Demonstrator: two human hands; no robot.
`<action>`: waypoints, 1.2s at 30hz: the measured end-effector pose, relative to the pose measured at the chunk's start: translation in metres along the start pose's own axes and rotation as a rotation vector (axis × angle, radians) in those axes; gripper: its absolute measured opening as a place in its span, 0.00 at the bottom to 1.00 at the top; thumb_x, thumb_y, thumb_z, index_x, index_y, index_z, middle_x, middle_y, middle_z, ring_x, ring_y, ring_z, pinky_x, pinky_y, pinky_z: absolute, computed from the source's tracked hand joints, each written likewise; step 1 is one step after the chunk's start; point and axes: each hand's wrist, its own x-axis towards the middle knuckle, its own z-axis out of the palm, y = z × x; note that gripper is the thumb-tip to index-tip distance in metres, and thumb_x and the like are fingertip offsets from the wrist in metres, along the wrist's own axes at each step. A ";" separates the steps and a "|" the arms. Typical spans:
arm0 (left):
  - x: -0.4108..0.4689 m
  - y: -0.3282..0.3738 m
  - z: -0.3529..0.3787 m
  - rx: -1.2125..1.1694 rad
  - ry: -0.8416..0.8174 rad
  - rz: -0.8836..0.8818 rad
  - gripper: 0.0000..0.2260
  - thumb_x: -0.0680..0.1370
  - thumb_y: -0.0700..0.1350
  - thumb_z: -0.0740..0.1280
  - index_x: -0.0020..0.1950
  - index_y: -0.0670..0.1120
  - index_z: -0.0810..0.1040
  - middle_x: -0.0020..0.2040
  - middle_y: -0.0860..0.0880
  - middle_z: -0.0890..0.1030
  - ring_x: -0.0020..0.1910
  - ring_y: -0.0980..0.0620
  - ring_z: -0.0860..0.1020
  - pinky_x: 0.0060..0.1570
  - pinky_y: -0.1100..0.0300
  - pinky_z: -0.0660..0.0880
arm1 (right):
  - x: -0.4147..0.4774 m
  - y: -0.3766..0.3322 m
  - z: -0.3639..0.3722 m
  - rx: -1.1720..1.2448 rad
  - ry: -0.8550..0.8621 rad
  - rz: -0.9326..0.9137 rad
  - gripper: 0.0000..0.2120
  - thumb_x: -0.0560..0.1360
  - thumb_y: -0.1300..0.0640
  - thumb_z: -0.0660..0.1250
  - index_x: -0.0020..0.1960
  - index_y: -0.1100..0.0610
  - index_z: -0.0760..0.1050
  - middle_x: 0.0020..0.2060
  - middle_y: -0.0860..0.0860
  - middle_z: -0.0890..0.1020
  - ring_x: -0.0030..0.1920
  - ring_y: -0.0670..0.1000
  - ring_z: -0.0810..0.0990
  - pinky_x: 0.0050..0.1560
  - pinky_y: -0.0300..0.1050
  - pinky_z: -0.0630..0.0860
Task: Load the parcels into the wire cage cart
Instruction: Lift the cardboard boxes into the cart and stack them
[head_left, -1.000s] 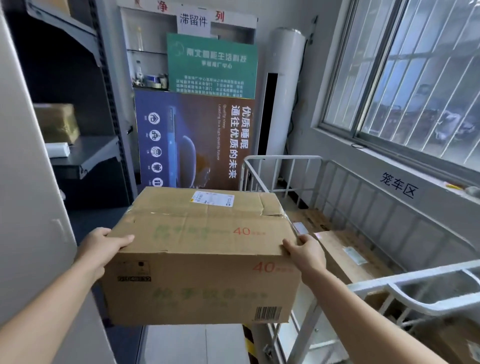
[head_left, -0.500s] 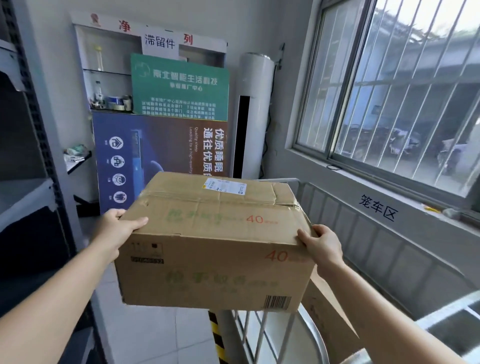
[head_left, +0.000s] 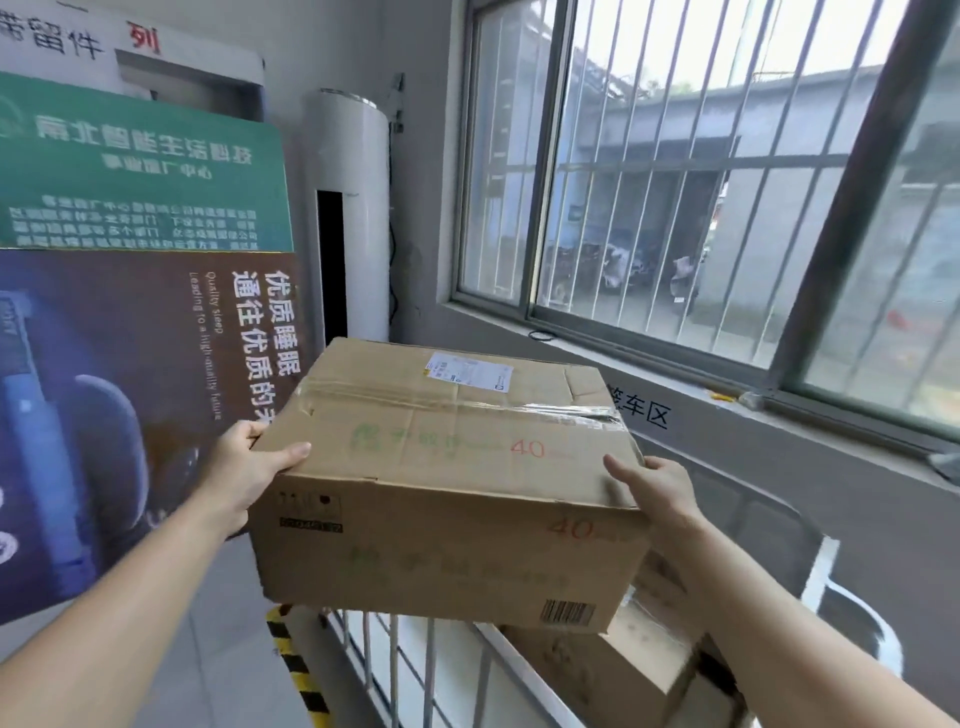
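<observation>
The person is holding one parcel (head_left: 447, 483), a taped brown cardboard box, in the air with both hands. The left hand (head_left: 249, 467) is gripping the box's upper left edge, with the thumb lying on the top face and the fingers wrapping round the left side. The right hand (head_left: 660, 488) is gripping the upper right edge in the same manner, thumb on top. The box is hanging level above the near rail of the wire cage cart (head_left: 519, 670), with its right end over the cart's interior and not touching the rail. A white shipping label (head_left: 467, 371) is showing on the far part of the top face, and a barcode (head_left: 566, 613) on the lower right corner of the near face. A second cardboard parcel (head_left: 597, 670) is lying inside the cart, under the held box's right end. A yellow-and-black striped post (head_left: 296, 670) is standing just beside the cart's left corner.
</observation>
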 end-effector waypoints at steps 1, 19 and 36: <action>0.012 -0.003 0.012 -0.013 -0.027 -0.006 0.21 0.70 0.39 0.77 0.59 0.40 0.74 0.54 0.43 0.79 0.42 0.48 0.78 0.41 0.57 0.75 | 0.014 0.003 -0.001 -0.001 0.029 0.004 0.25 0.60 0.42 0.75 0.50 0.55 0.79 0.47 0.52 0.83 0.48 0.56 0.83 0.50 0.59 0.81; 0.217 -0.032 0.277 0.242 -0.475 -0.091 0.23 0.68 0.50 0.78 0.59 0.41 0.80 0.53 0.46 0.82 0.51 0.45 0.80 0.54 0.52 0.75 | 0.186 0.073 -0.024 -0.114 0.278 0.122 0.17 0.71 0.53 0.75 0.54 0.58 0.74 0.50 0.53 0.81 0.51 0.54 0.80 0.55 0.51 0.78; 0.325 -0.187 0.439 0.527 -0.888 -0.231 0.24 0.70 0.53 0.76 0.58 0.37 0.79 0.60 0.40 0.79 0.60 0.39 0.76 0.59 0.50 0.71 | 0.164 0.193 0.058 -0.078 0.525 0.642 0.14 0.71 0.61 0.74 0.54 0.58 0.75 0.44 0.51 0.80 0.41 0.49 0.77 0.34 0.42 0.71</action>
